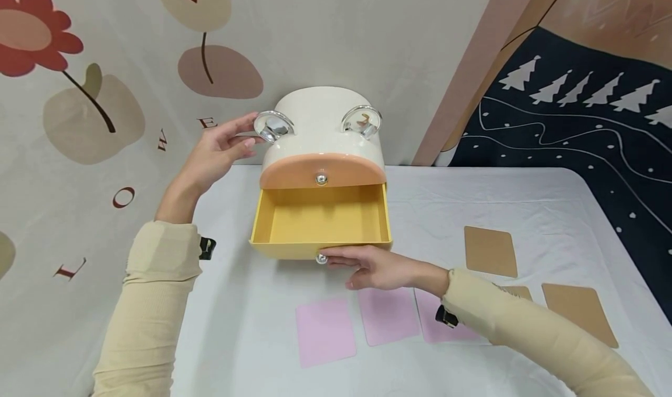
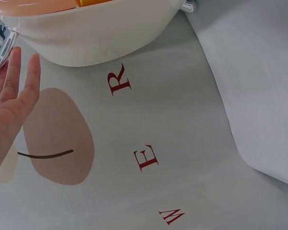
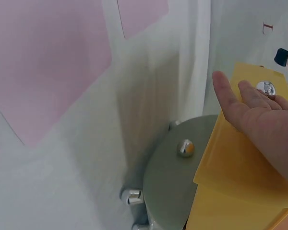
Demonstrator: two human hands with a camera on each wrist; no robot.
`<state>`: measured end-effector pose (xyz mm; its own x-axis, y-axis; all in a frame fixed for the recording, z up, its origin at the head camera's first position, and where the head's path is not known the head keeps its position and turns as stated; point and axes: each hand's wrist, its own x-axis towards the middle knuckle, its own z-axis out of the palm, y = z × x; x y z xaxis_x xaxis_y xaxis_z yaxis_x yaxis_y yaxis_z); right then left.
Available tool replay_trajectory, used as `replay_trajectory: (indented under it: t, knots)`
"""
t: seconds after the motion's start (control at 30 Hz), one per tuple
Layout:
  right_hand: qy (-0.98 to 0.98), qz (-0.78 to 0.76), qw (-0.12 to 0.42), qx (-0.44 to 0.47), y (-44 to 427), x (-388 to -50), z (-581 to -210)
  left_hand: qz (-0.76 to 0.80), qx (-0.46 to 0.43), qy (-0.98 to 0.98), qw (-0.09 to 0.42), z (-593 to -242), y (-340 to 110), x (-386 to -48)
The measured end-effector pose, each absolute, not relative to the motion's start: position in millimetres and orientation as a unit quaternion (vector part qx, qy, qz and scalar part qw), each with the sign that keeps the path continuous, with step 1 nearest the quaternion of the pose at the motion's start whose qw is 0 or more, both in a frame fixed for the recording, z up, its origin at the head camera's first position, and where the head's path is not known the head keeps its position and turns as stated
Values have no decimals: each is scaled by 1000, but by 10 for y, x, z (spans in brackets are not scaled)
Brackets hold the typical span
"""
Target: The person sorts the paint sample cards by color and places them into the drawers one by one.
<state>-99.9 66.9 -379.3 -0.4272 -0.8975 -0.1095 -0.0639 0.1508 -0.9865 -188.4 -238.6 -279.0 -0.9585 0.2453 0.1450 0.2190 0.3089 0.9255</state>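
While the white cabinet (image 1: 325,126) stands at the far side of the table, near the backdrop, its yellow drawer (image 1: 325,216) is pulled well out, bare inside. Above that, a closed orange drawer front (image 1: 294,174) with its own silver knob; below, seen from the right wrist, a rounded grey-green front (image 3: 170,167) and silver feet (image 3: 132,196).

Left hand (image 1: 207,158): fingers extended, tips touching the round silver ear (image 1: 274,126) on the cabinet's left; thumb apart, grip loose. Right hand (image 1: 385,269): fingers nearly straight at the yellow drawer's lower knob (image 1: 322,258), thumb held away, no closed grip on it.

Surface: white cloth (image 1: 420,210), lightly creased, rounded at the far right corner. Three pink cards (image 1: 325,331) lie in a row nearer the wearer, the rightmost partly covered by the right forearm. Three brown cards (image 1: 490,251) to the right, one mostly hidden under the cream sleeve (image 1: 535,327).

Room: pale backdrop (image 1: 367,30) printed with flowers, blobs and dark red letters, a dusty-pink band (image 1: 480,65) slanting down its right side. Beyond it, a dark panel (image 1: 525,134) with white fir trees and wavy lines.
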Motion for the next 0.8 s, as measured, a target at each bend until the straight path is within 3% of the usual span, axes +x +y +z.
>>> replay_trajectory:
  t: [0.8]
  knots:
    - [638,-530,399,-390,795,-796,-3839,558,151,816,12,-2800,-2406,-1897]
